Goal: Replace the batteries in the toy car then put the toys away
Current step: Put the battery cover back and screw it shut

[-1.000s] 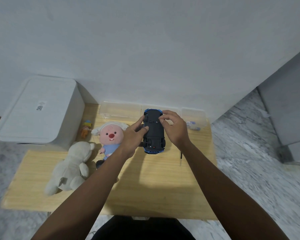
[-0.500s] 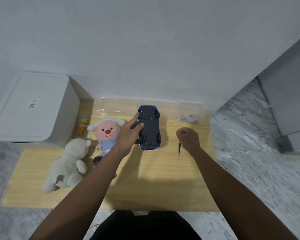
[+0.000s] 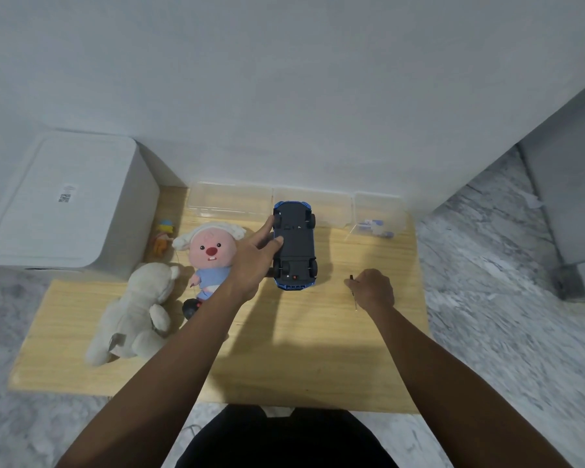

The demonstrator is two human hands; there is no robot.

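Now gripping the thin dark-handled screwdriver (image 3: 353,288), fingers of right hand (image 3: 374,289) curled round it, down from a second ago.

Steadied belly-up at table centre by left hand (image 3: 253,261), fingers spread loosely: blue plastic toy car (image 3: 295,245). Likely next: battery-cover screw.

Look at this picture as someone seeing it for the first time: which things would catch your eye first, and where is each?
The blue toy car lies upside down at the middle of the wooden table, steadied by the left hand. Left of it sits a pink plush beside a white plush bear. To the car's right, the right hand closes on a small screwdriver.
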